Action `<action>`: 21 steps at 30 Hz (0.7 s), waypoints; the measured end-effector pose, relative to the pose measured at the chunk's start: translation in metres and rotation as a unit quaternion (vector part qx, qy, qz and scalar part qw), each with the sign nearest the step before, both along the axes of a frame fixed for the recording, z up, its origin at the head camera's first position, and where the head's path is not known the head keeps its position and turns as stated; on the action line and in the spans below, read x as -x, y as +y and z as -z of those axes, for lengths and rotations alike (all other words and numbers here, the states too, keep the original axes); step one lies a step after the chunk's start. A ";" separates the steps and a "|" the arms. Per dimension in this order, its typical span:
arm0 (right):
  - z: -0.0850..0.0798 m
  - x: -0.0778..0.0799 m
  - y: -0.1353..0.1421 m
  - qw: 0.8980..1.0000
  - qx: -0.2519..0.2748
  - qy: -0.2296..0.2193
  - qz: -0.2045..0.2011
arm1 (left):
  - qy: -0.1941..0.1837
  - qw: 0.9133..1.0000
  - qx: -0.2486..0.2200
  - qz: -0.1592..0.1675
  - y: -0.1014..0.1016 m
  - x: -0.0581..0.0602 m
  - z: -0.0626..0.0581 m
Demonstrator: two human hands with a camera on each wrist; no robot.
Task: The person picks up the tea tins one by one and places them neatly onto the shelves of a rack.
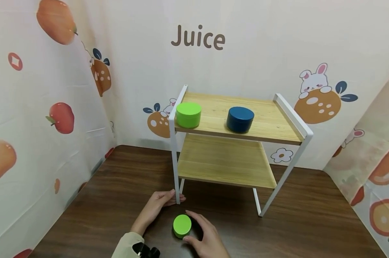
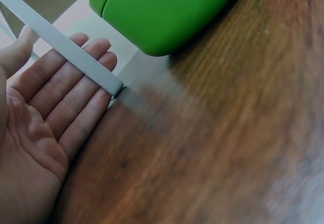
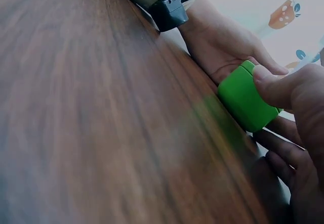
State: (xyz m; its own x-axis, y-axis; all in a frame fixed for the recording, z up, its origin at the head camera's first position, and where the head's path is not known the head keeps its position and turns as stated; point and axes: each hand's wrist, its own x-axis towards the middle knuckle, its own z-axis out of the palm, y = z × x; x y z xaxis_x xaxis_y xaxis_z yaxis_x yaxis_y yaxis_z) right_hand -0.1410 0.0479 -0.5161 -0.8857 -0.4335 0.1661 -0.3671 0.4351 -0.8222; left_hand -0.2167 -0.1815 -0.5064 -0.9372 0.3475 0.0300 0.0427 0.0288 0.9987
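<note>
A small green round lidded tin point(image 1: 182, 225) stands upright on the table near its front. My right hand point(image 1: 207, 234) curves round the tin from the right, thumb at its near side and forefinger at its far side. In the right wrist view the thumb point(image 3: 276, 87) overlaps the tin's side, and the other fingers lie close to the tabletop. My left hand point(image 1: 160, 200) is at the foot of the rack's front left leg point(image 1: 175, 172). Its fingers point(image 2: 66, 85) stretch out straight behind the white leg, palm turned up, with the thumb beside it.
A two-tier rack with wooden shelves point(image 1: 225, 157) and white legs stands on the dark wooden table point(image 1: 123, 179). On its top shelf sit another green tin point(image 1: 188, 115) at the left and a blue tin point(image 1: 240, 119) near the middle. Printed curtains point(image 1: 133, 53) surround the table.
</note>
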 end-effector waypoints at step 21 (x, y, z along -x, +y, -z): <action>0.003 0.002 -0.001 0.999 -0.016 0.034 0.002 | 0.015 1.000 -0.015 0.014 0.000 0.001 0.001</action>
State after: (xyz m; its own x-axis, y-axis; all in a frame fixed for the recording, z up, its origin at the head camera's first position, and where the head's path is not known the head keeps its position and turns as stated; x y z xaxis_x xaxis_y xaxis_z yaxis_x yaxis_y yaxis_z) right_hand -0.1426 0.0467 -0.5192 -0.8750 -0.4354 0.2116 -0.4191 0.4627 -0.7812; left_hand -0.2176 -0.1817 -0.5073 -0.9260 0.3714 0.0678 0.0724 -0.0017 0.9974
